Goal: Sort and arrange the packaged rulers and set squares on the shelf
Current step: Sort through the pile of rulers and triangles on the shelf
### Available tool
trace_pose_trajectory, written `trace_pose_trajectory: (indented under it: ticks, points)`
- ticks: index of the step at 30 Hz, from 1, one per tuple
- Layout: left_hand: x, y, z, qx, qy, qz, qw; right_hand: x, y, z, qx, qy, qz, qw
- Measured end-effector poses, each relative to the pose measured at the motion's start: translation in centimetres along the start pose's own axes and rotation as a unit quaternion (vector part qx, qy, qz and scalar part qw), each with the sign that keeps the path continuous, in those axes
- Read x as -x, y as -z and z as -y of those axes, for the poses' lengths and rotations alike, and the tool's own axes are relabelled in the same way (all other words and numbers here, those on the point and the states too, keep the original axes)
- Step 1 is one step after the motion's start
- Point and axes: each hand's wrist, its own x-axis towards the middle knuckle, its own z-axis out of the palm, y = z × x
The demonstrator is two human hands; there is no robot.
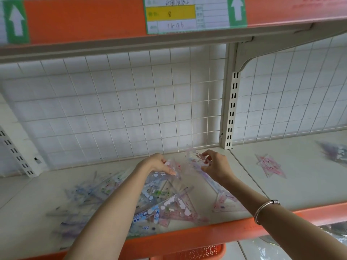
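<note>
Mostly unsorted: left hand [159,164] is pinching a clear packet [173,168], right hand [216,166] a pink packet [195,158]; jumbled pile [165,207] is lying at 7 o'clock, probably-sorted pink stack [270,166] at 4 o'clock.

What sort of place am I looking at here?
Probably a shop or stockroom aisle: a cream metal shelf with an orange front edge, a white wire grid back panel, a handwritten stock label with a yellow field on the shelf above, and a heap of clear-packaged rulers and set squares.
</note>
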Motion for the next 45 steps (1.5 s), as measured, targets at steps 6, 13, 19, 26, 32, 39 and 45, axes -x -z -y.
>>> trace_pose_trajectory:
  ticks: [6, 13, 19, 26, 32, 39, 45]
  points:
    - [0.9, 0.6, -1.2, 0.145, -0.037, -0.021, 0.989, 0.0, 0.8, -0.3, -0.016, -0.016, -0.026, 0.999]
    - [0.7, 0.7, -3.6, 0.237, -0.049, -0.077, 0.967, 0.3, 2.3, -1.2, -0.012, -0.028, -0.043, 0.999]
    - [0.8, -0.1, -5.6, 0.344, -0.034, -0.049, 0.937, 0.5, 3.4, -2.4, -0.018, -0.04, -0.042, 0.998]
    - [0.5, -2.1, -6.9, 0.407, -0.003, -0.059, 0.912, 0.2, 4.5, -3.5, 0.005, -0.057, -0.044, 0.997]
    - [0.4, -3.5, -7.7, 0.34, 0.041, -0.057, 0.938, -0.6, 5.4, -4.0, 0.011, -0.059, -0.05, 0.997]
    - [-5.4, -7.5, -6.3, 0.237, 0.078, -0.089, 0.964, -0.9, 5.1, -4.0, 0.021, -0.037, 0.033, 0.999]
    - [0.4, -7.5, -10.0, 0.198, 0.091, -0.13, 0.967, -0.8, 5.1, -4.4, 0.011, -0.037, 0.095, 0.995]
